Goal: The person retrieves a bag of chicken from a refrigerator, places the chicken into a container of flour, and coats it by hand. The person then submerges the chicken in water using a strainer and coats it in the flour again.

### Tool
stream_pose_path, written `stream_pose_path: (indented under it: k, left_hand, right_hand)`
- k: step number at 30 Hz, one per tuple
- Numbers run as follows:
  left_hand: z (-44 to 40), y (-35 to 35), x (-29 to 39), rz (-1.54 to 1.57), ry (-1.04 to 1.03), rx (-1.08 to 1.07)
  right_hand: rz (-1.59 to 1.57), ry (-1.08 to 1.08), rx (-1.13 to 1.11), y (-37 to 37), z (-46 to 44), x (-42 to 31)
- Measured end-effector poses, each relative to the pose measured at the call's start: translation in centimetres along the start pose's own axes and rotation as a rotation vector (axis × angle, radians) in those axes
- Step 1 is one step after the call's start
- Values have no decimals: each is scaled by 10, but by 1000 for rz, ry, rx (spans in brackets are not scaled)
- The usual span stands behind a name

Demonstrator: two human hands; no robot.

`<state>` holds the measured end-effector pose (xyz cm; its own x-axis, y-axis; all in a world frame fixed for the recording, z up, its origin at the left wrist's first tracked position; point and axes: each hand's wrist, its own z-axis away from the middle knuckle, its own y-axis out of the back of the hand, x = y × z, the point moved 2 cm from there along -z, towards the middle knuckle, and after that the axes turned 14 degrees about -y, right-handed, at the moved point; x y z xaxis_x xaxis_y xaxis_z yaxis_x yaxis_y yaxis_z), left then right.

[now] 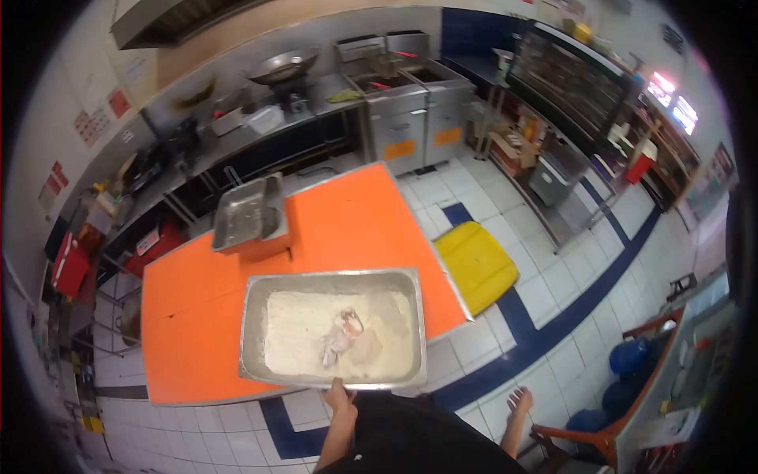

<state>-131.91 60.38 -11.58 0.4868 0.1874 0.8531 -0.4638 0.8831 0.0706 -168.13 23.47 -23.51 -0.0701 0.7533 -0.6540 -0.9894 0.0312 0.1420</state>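
Observation:
A rectangular metal tray [332, 276] sits at the front edge of the orange table [347, 213]. Pale flour [296, 316] covers its bottom, and a piece of raw meat [347, 328], partly coated, lies near the middle. My left hand [339, 399] is at the tray's near rim, its fingers closed against the edge. Off to the right of the tray, my right hand [519, 400] hangs over the tiled floor, fingers apart and holding nothing.
A deep metal container [251, 213] stands at the table's back left. Beyond the table are a counter with a wok [283, 67] and fryers [395, 118]. A yellow stool [476, 267] is right of the table, a wooden-framed chair [576, 433] at lower right.

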Motion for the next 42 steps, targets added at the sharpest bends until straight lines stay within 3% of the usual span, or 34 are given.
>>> stream_pose_path:
  k: [2,4,10,13,17,19,21,25,30,32,34,35,36,37,38,39,40,42]
  left_hand:
    - [6,-39,-45,76,113,-184]
    - [44,-82,-41,118,227,-255]
    - [93,-200,-51,236,219,-133]
    - [87,-249,-61,336,200,-240]
    - [89,-313,-58,431,180,-118]
    - [83,-353,-59,510,137,-25]
    - [82,-391,-52,617,44,-44]
    - [67,-470,-25,748,-58,11]
    - [70,-562,-31,743,-234,-115]
    - [66,-608,-70,348,-371,-291]
    - [64,-653,-133,-113,-302,-479]
    - [39,-669,-188,-82,-215,-846]
    - [47,-684,-224,-329,-128,-973]
    - [101,-697,-235,-786,-263,-895]
    - [78,-700,-299,-1009,-371,-1265]
    - [111,-703,-312,-1146,-310,-1375]
    - [118,-710,-351,-1230,-142,-1343]
    - [171,-714,-363,-994,-402,-1187]
  right_hand:
    - [-88,71,-52,6,-1,-14]
    - [-96,28,-119,-7,14,-45]
    - [-30,162,-287,-3,-9,-106]
    - [10,151,-247,36,-60,-134]
    - [157,-37,7,155,-172,-104]
    - [28,-210,-20,268,-302,-4]
    - [209,-483,-149,296,-264,-31]
    - [257,-545,60,262,-258,-101]
    - [225,-431,3,164,-334,-203]
    - [221,-364,-43,125,-375,-252]
    - [226,-306,-83,92,-414,-300]
    - [232,-288,-94,78,-429,-323]
    - [237,-280,-98,68,-443,-345]
    - [252,-279,-89,63,-456,-362]
    - [271,-283,-89,60,-471,-381]
    - [289,-297,-90,52,-489,-396]
    - [311,-305,-88,47,-514,-411]
    - [377,-332,-55,33,-574,-443]
